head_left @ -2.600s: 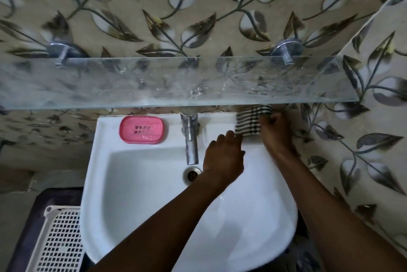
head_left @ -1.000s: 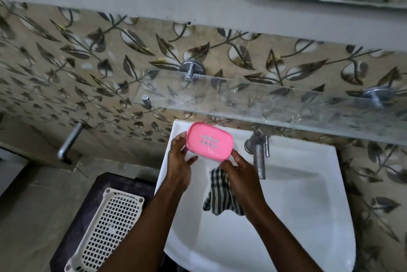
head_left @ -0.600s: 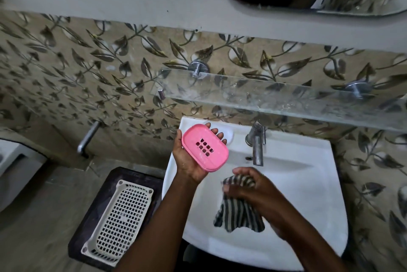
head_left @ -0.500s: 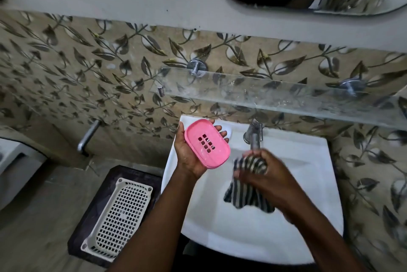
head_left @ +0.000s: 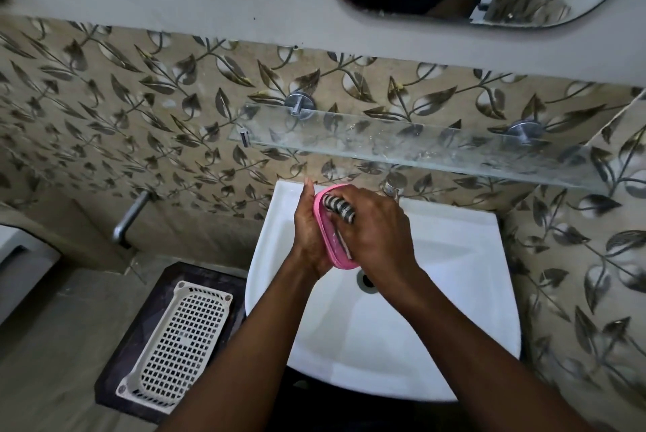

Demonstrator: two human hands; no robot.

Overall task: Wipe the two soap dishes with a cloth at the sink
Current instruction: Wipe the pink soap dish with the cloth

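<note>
My left hand [head_left: 307, 232] cups the pink soap dish [head_left: 327, 239] from its left side, holding it on edge above the back left of the white sink [head_left: 437, 309]. My right hand [head_left: 377, 232] lies over the dish and presses a black-and-white striped cloth [head_left: 341, 209] into its inner face. Only the dish's rim and a strip of its inside show between the hands. A second soap dish is not visible.
The tap [head_left: 391, 190] is mostly hidden behind my right hand; the drain [head_left: 365, 281] shows below it. A glass shelf [head_left: 419, 148] juts out above the sink. A white perforated basket [head_left: 178, 340] lies on a dark stool at lower left. A wall spout [head_left: 131, 215] sticks out on the left.
My right hand has carried the striped cloth up from over the basin onto the pink dish. My left hand has turned the dish on edge toward the cloth.
</note>
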